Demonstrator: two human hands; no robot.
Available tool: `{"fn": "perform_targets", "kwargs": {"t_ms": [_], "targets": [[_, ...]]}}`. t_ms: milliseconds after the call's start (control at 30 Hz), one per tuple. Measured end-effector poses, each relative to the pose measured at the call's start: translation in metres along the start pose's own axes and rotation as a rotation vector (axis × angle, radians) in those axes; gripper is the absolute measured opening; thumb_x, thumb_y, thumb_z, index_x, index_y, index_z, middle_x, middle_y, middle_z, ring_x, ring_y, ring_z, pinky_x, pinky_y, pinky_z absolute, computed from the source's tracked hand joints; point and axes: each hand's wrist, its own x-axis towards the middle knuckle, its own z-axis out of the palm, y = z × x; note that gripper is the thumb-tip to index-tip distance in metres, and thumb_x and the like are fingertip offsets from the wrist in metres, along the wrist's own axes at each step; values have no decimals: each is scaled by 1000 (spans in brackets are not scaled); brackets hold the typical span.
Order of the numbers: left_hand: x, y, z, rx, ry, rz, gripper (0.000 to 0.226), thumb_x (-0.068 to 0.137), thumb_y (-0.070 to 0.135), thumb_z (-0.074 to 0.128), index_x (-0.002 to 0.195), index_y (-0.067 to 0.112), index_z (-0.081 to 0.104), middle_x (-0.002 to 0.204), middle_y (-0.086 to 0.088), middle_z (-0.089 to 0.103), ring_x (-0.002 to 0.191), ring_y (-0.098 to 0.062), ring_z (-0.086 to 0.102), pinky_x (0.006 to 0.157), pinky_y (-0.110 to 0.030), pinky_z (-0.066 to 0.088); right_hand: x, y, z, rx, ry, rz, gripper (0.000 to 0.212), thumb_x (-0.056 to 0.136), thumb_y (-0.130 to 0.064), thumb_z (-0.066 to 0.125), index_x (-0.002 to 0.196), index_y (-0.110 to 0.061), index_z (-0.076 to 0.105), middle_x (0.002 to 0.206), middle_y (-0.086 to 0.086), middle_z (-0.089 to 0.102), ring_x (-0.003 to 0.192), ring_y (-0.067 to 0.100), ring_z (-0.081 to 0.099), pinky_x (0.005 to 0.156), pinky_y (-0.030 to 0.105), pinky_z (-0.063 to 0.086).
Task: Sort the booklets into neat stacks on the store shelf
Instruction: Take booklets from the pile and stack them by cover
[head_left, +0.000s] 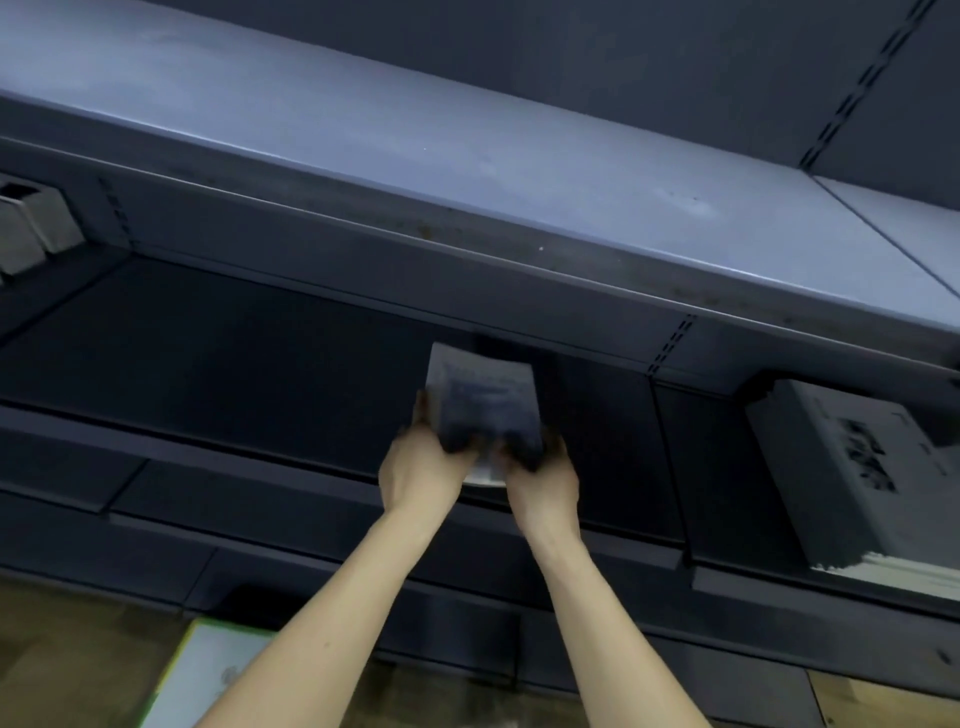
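A small stack of pale booklets (480, 395) with dark print lies on the dark middle shelf (234, 364), under the upper shelf board. My left hand (423, 467) grips its near left corner and my right hand (543, 478) grips its near right corner, thumbs on top. The stack's near edge shows white between my hands. The image is blurred, so the print is unreadable. Another stack of pale booklets (852, 478) lies on the same shelf level at the right, apart from my hands.
The grey upper shelf (467, 150) overhangs the working shelf. Grey boxes (31, 228) sit at the far left. A slotted upright (670, 343) divides the shelf bays. A green-edged box (208, 670) rests on the wooden floor below.
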Motion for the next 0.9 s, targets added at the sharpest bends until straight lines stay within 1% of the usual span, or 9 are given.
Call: {"fn": "perform_targets", "kwargs": {"t_ms": [100,200,333,400,467,533,667,767,900], "targets": [[-6,10,6,-57,11,96,89,81,64,60,153,30,21,117,-5,66,101,-26,66,70,-33,55,-7,-2,-19,25,52,-42,52,90,-30,72,136,-21,51,103,-18,61,86,-9,57,63,-1,43],[-14,23,15,-96,17,175,81,82,59,62,149,29,29,127,-4,60,105,-25,63,74,-36,56,-11,-2,-38,37,91,-59,51,88,-31,73,134,-23,52,108,-14,65,91,-7,60,65,1,45],[-29,45,32,-112,-4,241,71,82,54,64,142,28,36,115,-1,60,96,-21,62,68,-34,54,-16,5,-67,45,165,-55,45,86,-33,72,127,-25,56,105,-12,68,92,-1,64,67,8,47],[-37,57,43,-122,-29,262,61,83,53,64,133,26,44,103,-1,61,89,-20,62,65,-32,53,-21,9,-85,63,201,-49,41,84,-36,74,121,-28,57,104,-14,67,94,1,64,69,14,47],[-46,70,54,-134,-58,301,51,82,55,62,121,25,48,90,2,63,84,-17,62,61,-32,52,-28,12,-105,120,234,-36,39,84,-36,74,118,-32,55,104,-17,65,94,-2,62,70,14,46],[-58,84,67,-146,-83,351,46,81,55,61,115,27,49,86,4,63,81,-16,61,59,-32,51,-34,17,-127,156,266,-35,39,85,-34,73,118,-32,53,105,-19,63,94,-5,60,70,11,45],[-87,122,96,-167,-129,418,42,81,50,63,113,26,53,94,2,62,85,-18,60,60,-30,47,-45,32,-179,176,326,-42,33,87,-34,72,116,-32,55,106,-16,66,94,-5,62,69,11,45],[-120,153,120,-202,-172,431,46,83,44,67,121,21,54,104,0,59,92,-15,52,64,-29,40,-57,46,-223,199,360,-47,30,89,-32,70,114,-35,53,101,-25,62,89,-20,57,67,5,45],[-169,189,151,-247,-199,454,49,84,38,67,128,25,50,111,3,56,94,-11,50,68,-27,40,-72,69,-281,220,422,-33,35,90,-33,69,121,-32,54,108,-24,60,98,-12,58,69,6,43]]}}
